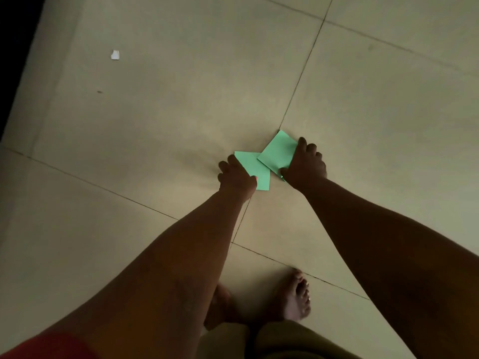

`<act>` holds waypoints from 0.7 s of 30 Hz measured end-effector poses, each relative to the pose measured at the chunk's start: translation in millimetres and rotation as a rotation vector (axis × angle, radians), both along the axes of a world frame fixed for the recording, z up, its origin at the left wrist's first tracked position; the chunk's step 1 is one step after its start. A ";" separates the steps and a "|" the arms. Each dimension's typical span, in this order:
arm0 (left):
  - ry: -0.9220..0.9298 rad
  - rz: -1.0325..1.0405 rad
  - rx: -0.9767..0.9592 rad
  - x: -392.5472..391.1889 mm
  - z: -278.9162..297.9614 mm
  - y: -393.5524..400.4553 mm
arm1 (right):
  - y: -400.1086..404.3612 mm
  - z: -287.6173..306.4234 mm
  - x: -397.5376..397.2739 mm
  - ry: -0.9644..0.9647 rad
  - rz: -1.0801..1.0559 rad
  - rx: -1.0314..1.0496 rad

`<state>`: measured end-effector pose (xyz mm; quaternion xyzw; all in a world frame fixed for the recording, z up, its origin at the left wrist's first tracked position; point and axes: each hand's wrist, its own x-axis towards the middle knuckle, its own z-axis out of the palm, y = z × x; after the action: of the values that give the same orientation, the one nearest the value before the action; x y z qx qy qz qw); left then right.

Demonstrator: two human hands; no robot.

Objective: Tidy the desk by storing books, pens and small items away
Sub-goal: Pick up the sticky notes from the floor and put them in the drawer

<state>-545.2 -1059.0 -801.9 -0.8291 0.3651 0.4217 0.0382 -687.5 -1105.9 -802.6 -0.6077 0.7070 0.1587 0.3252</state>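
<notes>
Two green paper notes lie on the tiled floor, overlapping at one corner. My left hand (pixel 237 174) is on the left green note (pixel 255 169), fingers curled over its left edge, with a bit of pink showing under the hand. My right hand (pixel 305 164) grips the right green note (pixel 278 152), with the thumb at its near corner and the fingers at its right edge. Both arms reach straight down from above.
A small white paper scrap (pixel 115 54) lies on the beige floor tiles (pixel 168 99) at the upper left. My bare feet (pixel 296 296) stand just below the notes. A dark edge (pixel 15 47) runs along the left side.
</notes>
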 end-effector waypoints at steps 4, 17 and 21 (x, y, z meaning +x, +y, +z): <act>-0.059 0.224 0.060 -11.6 -6.5 0.5 | 2.5 -4.0 -2.3 -0.029 -0.105 -0.001; 0.022 0.212 -0.068 -8.6 46.1 33.0 | 43.3 54.6 -23.8 -0.276 -0.187 0.015; -0.188 -0.145 0.023 0.9 97.9 61.6 | 71.2 101.6 -7.0 -0.311 -0.101 0.142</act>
<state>-544.3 -997.4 -704.0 -0.8361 0.4139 0.3422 0.1121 -694.4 -1034.6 -701.0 -0.5642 0.6648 0.0959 0.4801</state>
